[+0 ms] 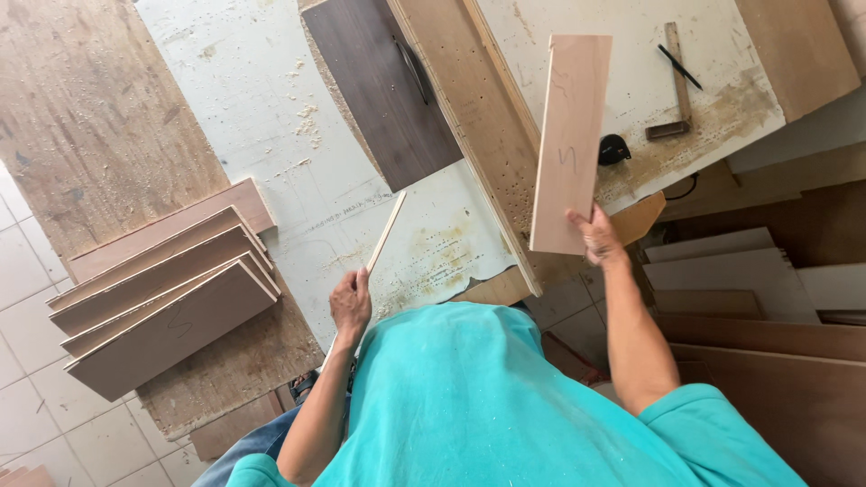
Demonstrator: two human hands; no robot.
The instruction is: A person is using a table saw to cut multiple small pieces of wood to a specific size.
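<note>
Right hand [597,236] pinches the pale board [570,140] at its lower corner, upper right; left hand [350,302] fingers wrapped around a thin strip [386,232], center.

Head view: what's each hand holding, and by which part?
Left hand holds a thin wood panel seen edge-on, by its lower end. Right hand holds a flat rectangular wood board by its bottom right corner.

No packages, labels, signs or screens show anywhere here; the bench, the floor and the stacked boards carry none of them that can be made out.
</note>
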